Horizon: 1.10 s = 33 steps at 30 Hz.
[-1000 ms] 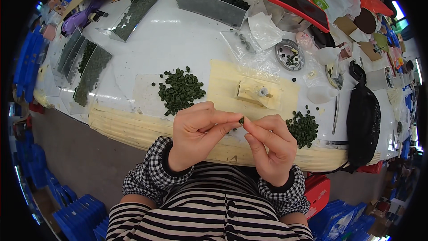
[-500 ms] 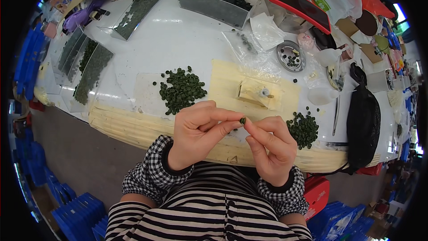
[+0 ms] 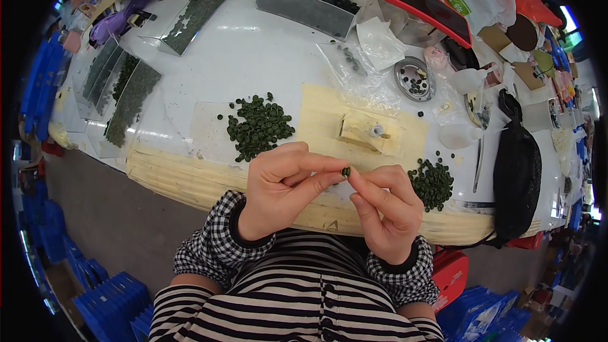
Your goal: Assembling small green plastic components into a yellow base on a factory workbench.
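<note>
A tiny dark green button-like piece point(image 3: 345, 171) is held up in front of me, over the table's near edge. My left hand point(image 3: 278, 183) pinches it between thumb and forefinger. From the other side, the fingertips of my right hand point(image 3: 389, 209) meet the same piece, with the other fingers curled and the thumb lower down. Beyond my left hand lies a loose heap of similar green pieces point(image 3: 258, 125); a smaller heap point(image 3: 432, 183) is just right of my right hand. Past my fingers, a small yellowish block with a short peg point(image 3: 364, 132) rests on a pale yellow sheet point(image 3: 316, 111).
Clear trays of dark pieces stand at left point(image 3: 133, 101), far left point(image 3: 197, 19) and at the back point(image 3: 307, 12). To the right are a round metal dish point(image 3: 415, 79), a red-cased phone point(image 3: 427, 9), tweezers point(image 3: 478, 164) and a black mesh pouch point(image 3: 516, 171).
Both hands hold nearly the same pose around the small green piece, which looks slightly turned. Otherwise the view has only shifted a little.
</note>
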Motion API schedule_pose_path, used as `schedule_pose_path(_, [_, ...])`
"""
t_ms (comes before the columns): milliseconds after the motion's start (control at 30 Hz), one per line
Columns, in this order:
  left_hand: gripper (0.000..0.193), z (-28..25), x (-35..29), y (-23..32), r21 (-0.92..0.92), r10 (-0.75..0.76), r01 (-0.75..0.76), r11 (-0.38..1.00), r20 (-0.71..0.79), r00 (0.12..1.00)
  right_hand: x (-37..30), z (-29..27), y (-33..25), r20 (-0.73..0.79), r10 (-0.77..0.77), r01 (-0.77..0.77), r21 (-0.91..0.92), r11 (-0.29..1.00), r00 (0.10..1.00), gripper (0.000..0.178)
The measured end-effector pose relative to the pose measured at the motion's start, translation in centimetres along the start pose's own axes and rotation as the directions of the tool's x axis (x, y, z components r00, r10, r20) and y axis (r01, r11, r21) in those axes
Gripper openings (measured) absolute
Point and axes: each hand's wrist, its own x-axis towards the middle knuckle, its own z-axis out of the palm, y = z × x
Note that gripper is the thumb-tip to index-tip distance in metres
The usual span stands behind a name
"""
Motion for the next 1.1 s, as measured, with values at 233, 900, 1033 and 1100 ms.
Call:
schedule_pose_path(233, [0.024,0.00,0.01,-0.01,-0.024,-0.006,0.006,1.000,0.004,1.000,0.03,-0.02,-0.08,-0.004,-0.015,0.015,-0.027,1.000,1.000,0.034])
schedule_pose_path(900, [0.021,0.05,-0.05,-0.11,-0.080,-0.036,0.038,0.996,0.031,0.999,0.10,-0.28,0.24,0.032,-0.068,0.069,-0.050,0.996,0.997,0.037])
schedule_pose_path(1033, [0.020,0.01,-0.07,-0.07,-0.084,-0.048,0.052,0.995,0.041,0.998,0.06,-0.41,0.23,0.044,-0.061,0.063,-0.052,0.997,0.997,0.037])
schedule_pose_path(1100, [0.020,0.02,-0.06,0.03,-0.082,-0.062,0.066,0.994,0.044,0.997,0.04,-0.43,0.25,0.045,-0.060,0.063,-0.055,0.997,0.997,0.037])
